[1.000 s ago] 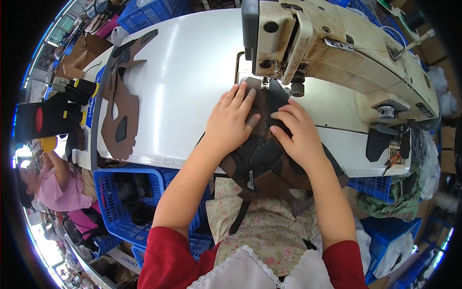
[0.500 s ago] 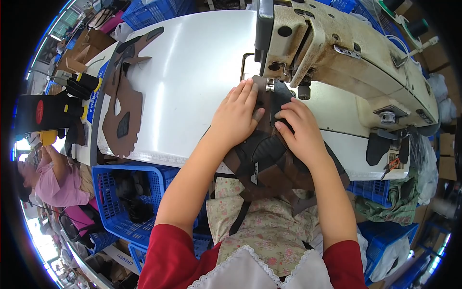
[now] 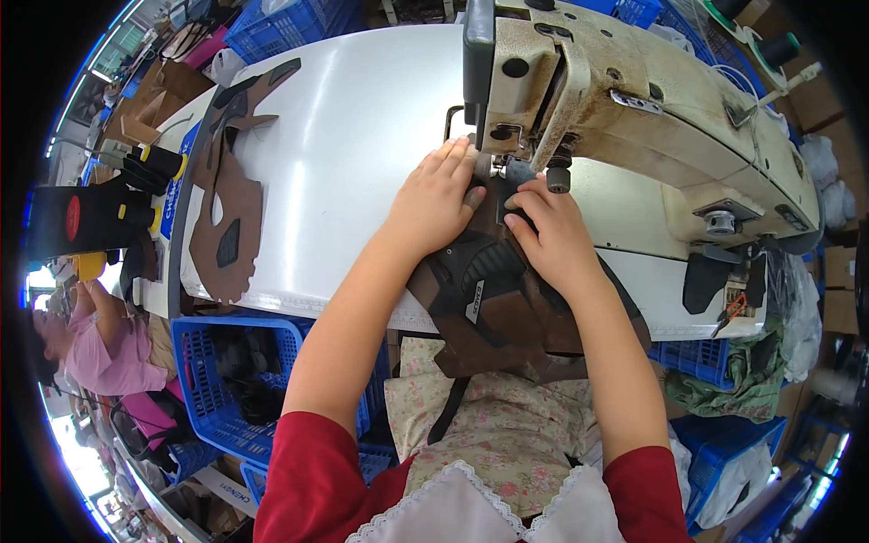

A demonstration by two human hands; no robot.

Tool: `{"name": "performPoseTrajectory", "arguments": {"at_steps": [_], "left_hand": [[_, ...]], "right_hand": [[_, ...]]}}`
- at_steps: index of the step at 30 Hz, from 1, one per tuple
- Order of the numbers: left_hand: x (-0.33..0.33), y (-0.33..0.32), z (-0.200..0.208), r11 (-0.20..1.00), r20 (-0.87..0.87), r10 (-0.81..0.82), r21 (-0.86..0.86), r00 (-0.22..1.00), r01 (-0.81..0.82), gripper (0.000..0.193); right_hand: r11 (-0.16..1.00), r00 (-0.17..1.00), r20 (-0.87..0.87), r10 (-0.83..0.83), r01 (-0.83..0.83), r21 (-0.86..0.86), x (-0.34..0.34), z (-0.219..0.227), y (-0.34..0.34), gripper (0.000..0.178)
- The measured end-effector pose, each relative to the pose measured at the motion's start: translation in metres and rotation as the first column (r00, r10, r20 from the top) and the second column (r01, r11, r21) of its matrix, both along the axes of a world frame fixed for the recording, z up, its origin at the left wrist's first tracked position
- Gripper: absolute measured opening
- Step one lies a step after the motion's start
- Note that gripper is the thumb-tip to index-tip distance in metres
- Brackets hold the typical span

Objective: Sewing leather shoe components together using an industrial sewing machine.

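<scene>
A cream sewing machine [image 3: 634, 118] is filling the upper right. At frame centre the brown shoe upper [image 3: 493, 294] is lying under its needle, left hand [image 3: 434, 199] and right hand [image 3: 552, 237] pressing it, fingers extended flat.

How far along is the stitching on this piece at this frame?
Looks done: the brown and black piece is already assembled from several layers. In hand: the left hand and right hand press it flat under the sewing machine head; the needle itself is hidden. Left: a stack of flat brown cut pieces lies on the table to the left, untouched.
</scene>
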State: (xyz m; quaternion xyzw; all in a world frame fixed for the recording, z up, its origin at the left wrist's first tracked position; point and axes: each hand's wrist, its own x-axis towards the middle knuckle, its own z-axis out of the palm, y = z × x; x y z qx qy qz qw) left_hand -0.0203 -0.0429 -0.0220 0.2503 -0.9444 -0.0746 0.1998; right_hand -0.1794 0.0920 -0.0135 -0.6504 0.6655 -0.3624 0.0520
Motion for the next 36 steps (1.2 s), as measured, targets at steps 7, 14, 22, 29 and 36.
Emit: {"name": "performPoseTrajectory", "arguments": {"at_steps": [7, 14, 22, 29, 36], "left_hand": [[0.017, 0.012, 0.027, 0.998, 0.137, -0.045, 0.056, 0.99, 0.038, 0.041], [0.054, 0.011, 0.06, 0.887, 0.264, -0.419, 0.323, 0.869, 0.329, 0.087], [0.053, 0.011, 0.08, 0.866, 0.578, -0.488, 0.227, 0.655, 0.445, 0.102], [0.059, 0.02, 0.07, 0.869, 0.497, -0.477, 0.143, 0.725, 0.474, 0.086], [0.059, 0.023, 0.066, 0.874, 0.456, -0.474, 0.14, 0.753, 0.465, 0.073]], "right_hand": [[0.999, 0.999, 0.034, -0.02, 0.019, 0.025, 0.001, 0.009, 0.012, 0.014], [0.998, 0.996, 0.085, 0.003, -0.008, 0.054, -0.014, 0.01, 0.019, 0.028], [0.986, 0.962, -0.221, 0.163, -0.148, 0.083, -0.036, 0.024, -0.001, 0.02], [0.991, 0.964, -0.242, 0.111, -0.091, 0.095, -0.016, 0.031, -0.006, 0.017], [0.997, 0.982, -0.189, 0.0, 0.016, 0.081, 0.0, 0.019, 0.0, 0.015]]}}
